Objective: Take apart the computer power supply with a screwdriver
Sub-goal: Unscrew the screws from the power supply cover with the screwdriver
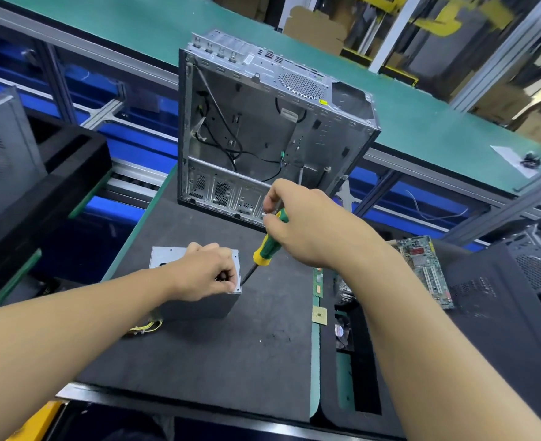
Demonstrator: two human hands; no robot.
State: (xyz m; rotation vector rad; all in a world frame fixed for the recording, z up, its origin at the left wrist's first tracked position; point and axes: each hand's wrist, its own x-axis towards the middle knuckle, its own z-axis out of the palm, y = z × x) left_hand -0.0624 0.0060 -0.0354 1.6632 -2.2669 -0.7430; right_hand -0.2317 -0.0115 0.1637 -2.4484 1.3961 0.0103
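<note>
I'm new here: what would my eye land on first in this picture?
The big gutted computer case stands open at the back of the dark mat. In front of it, the right hand grips a green-and-yellow screwdriver, its tip at the corner of a grey power supply that the left hand holds down.

Both forearms (72,329) bare to frame edge; L hand (205,270), R hand (307,224) bare too.

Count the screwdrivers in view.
1: the green-and-yellow screwdriver, gripped in the right hand, its tip at a corner of the power supply. Others may be hidden.
</note>
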